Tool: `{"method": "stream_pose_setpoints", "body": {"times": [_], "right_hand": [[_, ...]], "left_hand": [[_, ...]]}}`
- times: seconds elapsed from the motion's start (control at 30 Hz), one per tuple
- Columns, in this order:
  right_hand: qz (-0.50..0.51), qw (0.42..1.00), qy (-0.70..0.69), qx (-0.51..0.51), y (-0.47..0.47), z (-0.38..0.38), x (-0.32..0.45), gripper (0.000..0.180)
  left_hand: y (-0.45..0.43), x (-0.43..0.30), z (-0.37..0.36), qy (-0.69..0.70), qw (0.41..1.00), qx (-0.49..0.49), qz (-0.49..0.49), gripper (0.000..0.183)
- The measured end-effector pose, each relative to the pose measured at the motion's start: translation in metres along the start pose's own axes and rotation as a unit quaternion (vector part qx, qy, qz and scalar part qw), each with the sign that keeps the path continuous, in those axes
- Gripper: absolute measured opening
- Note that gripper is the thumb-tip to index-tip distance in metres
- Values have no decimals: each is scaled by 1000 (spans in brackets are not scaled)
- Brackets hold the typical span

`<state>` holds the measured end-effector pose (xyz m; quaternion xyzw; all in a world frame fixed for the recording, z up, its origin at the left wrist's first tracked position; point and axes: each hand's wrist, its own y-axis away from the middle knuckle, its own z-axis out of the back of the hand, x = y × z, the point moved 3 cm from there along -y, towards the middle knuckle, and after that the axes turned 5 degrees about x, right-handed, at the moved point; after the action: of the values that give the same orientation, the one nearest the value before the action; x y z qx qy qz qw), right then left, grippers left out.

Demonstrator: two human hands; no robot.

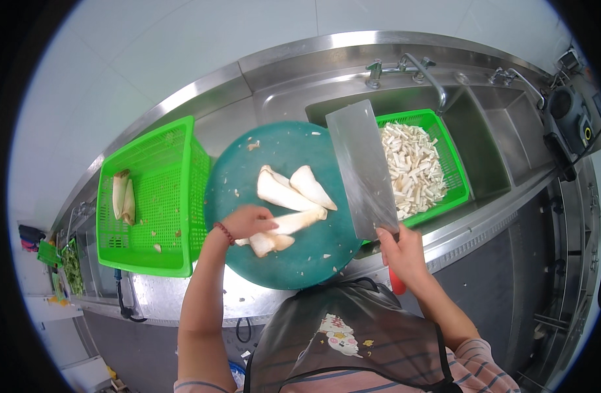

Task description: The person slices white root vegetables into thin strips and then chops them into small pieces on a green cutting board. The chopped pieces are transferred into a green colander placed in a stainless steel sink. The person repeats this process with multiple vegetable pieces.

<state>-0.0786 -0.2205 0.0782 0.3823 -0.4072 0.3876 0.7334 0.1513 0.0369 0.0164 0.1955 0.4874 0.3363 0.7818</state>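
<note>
My right hand (404,251) grips a broad cleaver (361,169) by its red handle, the blade raised over the right rim of a round green cutting board (251,147). On the board, my left hand (248,223) has its fingers and thumb on a long, pale king oyster mushroom piece (300,222). Beyond it lie more thick mushroom pieces (280,189), one of them a separate wedge (311,186). Another mushroom piece (268,244) rests just below my left hand, partly covered by it. Small scraps are scattered across the board.
A green plastic basket (188,196) at left holds two whole king oyster mushrooms (123,196) and scraps. Right of the board, a second green basket (455,164) with cut mushroom strips (413,167) sits in the steel sink. A faucet (430,78) arches over that side.
</note>
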Motion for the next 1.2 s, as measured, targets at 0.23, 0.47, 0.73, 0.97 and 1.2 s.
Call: {"method": "stream_pose_setpoints", "body": {"times": [0.23, 0.47, 0.73, 0.97, 1.2], "right_hand": [[-6, 1000, 7, -2, 1, 3, -4, 22], [-9, 999, 32, -1, -3, -1, -11, 21], [7, 999, 39, -19, -6, -2, -20, 22], [-18, 998, 51, -19, -9, -2, -24, 23], [-13, 997, 76, 12, -14, -11, -20, 24]], "left_hand": [[3, -37, 0, -201, 938, -267, -92, 43], [-22, -52, 2, -391, 889, -197, -131, 93], [-37, -50, 8, -375, 921, -73, -73, 84], [-7, -57, -6, -392, 882, -180, -191, 75], [-13, -43, -9, -392, 904, -86, -151, 69]]}}
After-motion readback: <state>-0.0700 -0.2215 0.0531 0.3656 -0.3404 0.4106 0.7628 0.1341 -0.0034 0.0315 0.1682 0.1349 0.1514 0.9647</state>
